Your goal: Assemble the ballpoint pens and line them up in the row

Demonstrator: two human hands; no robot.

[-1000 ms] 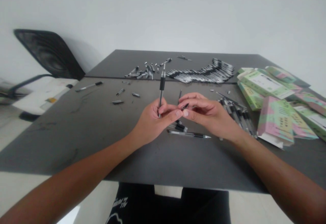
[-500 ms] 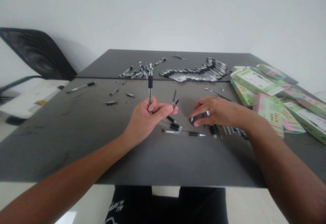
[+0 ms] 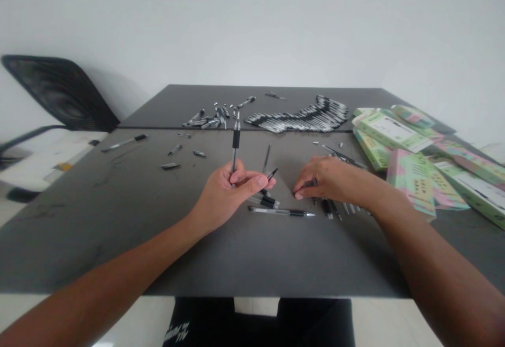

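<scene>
My left hand [image 3: 224, 194] is closed around the lower part of a gel pen [image 3: 235, 139], which stands upright with its black grip and pointed tip upward. A small dark pen part [image 3: 272, 174] pokes out past the thumb of the same hand. My right hand [image 3: 325, 181] rests low over the table, thumb and fingertips brought together at its surface. Whatever lies between those fingertips is hidden. In front of my hands a clear pen with a black grip [image 3: 282, 211] lies flat, and loose pen parts [image 3: 329, 208] show beneath my right palm.
A slanting row of pens [image 3: 300, 118] lies at the back of the dark table [image 3: 197, 263]. Left of it is a heap of pen caps and parts [image 3: 215, 119]. Green and pink boxes [image 3: 412, 178] overlap on the right. A black mesh chair [image 3: 59, 91] stands at left.
The fingers of my right hand have drawn together and reach the table, where a small silver piece showed before. My left hand keeps its hold on the pen. The view has tilted slightly upward.
</scene>
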